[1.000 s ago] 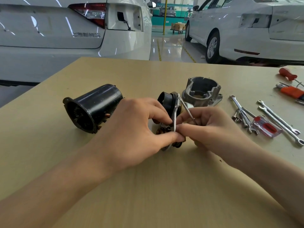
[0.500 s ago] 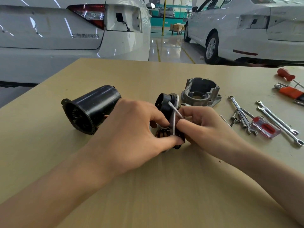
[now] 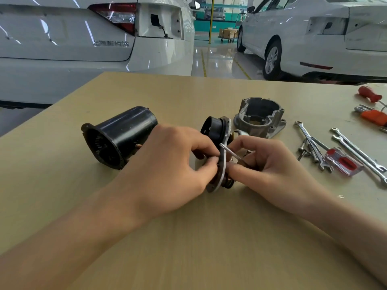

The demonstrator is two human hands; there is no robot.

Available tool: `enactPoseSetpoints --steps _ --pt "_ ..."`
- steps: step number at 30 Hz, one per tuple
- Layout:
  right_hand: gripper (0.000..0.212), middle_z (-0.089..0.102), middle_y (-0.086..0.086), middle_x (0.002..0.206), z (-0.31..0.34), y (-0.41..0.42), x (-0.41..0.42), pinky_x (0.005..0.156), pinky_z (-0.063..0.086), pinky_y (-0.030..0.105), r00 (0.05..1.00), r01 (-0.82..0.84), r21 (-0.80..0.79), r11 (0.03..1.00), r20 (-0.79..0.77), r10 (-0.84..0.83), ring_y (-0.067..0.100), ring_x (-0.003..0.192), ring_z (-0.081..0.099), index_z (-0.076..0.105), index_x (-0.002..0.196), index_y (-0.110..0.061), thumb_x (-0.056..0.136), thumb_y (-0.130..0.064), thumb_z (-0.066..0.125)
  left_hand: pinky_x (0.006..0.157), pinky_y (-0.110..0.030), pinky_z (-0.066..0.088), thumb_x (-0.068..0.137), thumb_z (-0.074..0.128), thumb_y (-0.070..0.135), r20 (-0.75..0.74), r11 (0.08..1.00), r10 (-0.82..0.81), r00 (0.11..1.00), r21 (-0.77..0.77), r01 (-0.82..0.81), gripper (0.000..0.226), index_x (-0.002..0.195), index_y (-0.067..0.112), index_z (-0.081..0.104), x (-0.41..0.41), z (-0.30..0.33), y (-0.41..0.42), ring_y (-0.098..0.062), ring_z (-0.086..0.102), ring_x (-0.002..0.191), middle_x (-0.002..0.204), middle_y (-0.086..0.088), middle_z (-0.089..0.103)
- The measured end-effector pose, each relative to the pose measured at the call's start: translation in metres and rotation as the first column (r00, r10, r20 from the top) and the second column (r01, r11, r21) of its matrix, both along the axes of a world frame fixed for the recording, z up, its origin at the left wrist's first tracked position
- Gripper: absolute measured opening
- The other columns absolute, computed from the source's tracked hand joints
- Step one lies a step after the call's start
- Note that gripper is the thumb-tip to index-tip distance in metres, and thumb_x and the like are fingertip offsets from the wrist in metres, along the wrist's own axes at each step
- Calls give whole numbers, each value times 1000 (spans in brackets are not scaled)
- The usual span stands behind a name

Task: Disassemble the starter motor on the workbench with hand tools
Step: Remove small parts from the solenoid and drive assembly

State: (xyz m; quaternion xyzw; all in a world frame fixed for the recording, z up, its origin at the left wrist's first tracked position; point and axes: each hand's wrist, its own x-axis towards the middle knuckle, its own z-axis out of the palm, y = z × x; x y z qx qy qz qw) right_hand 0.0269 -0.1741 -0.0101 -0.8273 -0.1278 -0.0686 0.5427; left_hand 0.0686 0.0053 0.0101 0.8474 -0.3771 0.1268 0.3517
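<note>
Left hand point(image 3: 167, 170) sits at frame centre, fingers curled, thumb and forefinger pinching the edge of the grey metal plate point(image 3: 222, 170) of the starter end-cap assembly point(image 3: 217, 143), which stands on edge on the workbench point(image 3: 188, 248). Right hand point(image 3: 270, 164) is just right of it, fingers curled in a narrow pinch around a thin steel rod-like tool point(image 3: 231, 152) angled up-left, its tip against the plate. Can't tell what kind of tool it is; its lower end is buried in the fingers. The black round part of the assembly pokes out above both hands; the copper-coloured bits at the plate's lower edge are mostly hidden by the fingertips. Black motor housing point(image 3: 119, 137) lies on its side left of centre, open end facing the camera, its near-right end covered by the left hand. Grey cast nose housing point(image 3: 260, 120) stands upright just behind the right hand, apart from it. Combination wrenches point(image 3: 335, 151), loose bolts point(image 3: 303, 149) and a clear-and-red-handled screwdriver point(image 3: 343, 162) lie at right; orange-handled pliers point(image 3: 374, 117) are cut by the right edge. White cars point(image 3: 83, 49) fill the upper frame.
</note>
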Motion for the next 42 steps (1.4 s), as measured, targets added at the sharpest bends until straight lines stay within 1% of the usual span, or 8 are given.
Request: enactPoseSetpoints --steps 6,11,15,21,28,32,37,42 --pt "12 53 14 51 -3 3 1 42 23 18 1000 16 12 1000 17 -16 8 43 28 59 80 -20 78 -32 63 62 -9 38 75 65 27 68 999 15 998 35 -17 10 72 25 74 3 -4 -4 0 54 61 64 18 62" --pt "5 48 -3 45 -5 4 1 42 24 15 998 46 -66 997 57 -42 5 41 27 56 78 -23 78 -26 60 76 -29 42 76 64 26 151 997 25 988 68 -35 11 72 25 74 1 -7 -5 -7 55 62 66 14 66" --pt "2 51 3 48 -4 6 1 43 24 18 998 57 -27 998 40 -56 7 42 30 57 76 -18 75 -19 58 73 -23 39 75 66 25 154 998 40 987 41 -47 9 72 25 74 -1 -9 -6 -5 54 60 65 16 66" --pt "4 47 -3 45 -4 6 1 42 22 17 998 42 -20 999 37 -41 6 41 27 56 77 -18 78 -15 59 60 3 33 70 69 24 93 998 63 994 -24 -61 6 68 25 74 -3 -7 -6 8 49 60 59 20 60" --pt "14 53 19 53 -3 6 0 44 22 22 999 42 9 999 31 -42 10 46 31 62 83 -13 77 -25 60 57 5 32 70 78 11 25 999 14 1000 -33 -14 14 72 25 76 -3 -5 -3 17 50 59 61 22 59" --pt "13 56 22 56 -2 5 0 43 23 21 999 31 9 999 26 -31 10 45 32 63 82 -16 78 -27 59 62 -6 38 73 75 14 80 1000 -8 997 30 5 8 75 22 76 -1 -3 -3 2 55 69 66 17 64" --pt "5 49 5 49 -4 5 0 42 22 17 999 11 12 1000 40 -12 6 42 28 59 80 -20 79 -25 60 48 0 32 70 77 16 -43 998 52 998 -28 -53 11 71 26 77 0 2 -5 7 52 53 47 26 52" --pt "5 48 -1 48 -4 4 0 42 22 16 999 1 20 1000 32 -1 4 41 28 58 80 -19 80 -23 59 49 0 35 71 76 14 -100 998 29 995 -44 -33 13 72 27 78 1 3 -5 9 57 56 55 23 62"
